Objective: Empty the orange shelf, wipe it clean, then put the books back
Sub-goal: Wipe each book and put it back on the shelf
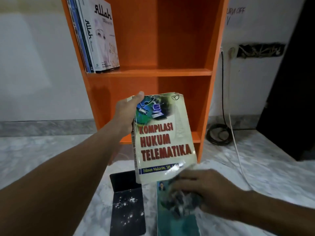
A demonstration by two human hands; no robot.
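The orange shelf (153,72) stands on the floor ahead of me. Several books (97,40) lean at the left end of its upper board; the lower compartment looks bare. My left hand (127,113) grips a cream book titled Kompilasi Hukum Telematika (163,138) by its spine, holding it upright in front of the lower compartment. My right hand (208,191) is closed on a crumpled dark cloth (180,201) at the book's bottom corner, above a teal book (177,223) on the floor.
A black book (127,205) with white specks lies on the marble floor beside the teal one. A coiled black cable (219,133) and a white cord (238,160) run from a wall socket at the right. A dark cabinet (293,99) stands far right.
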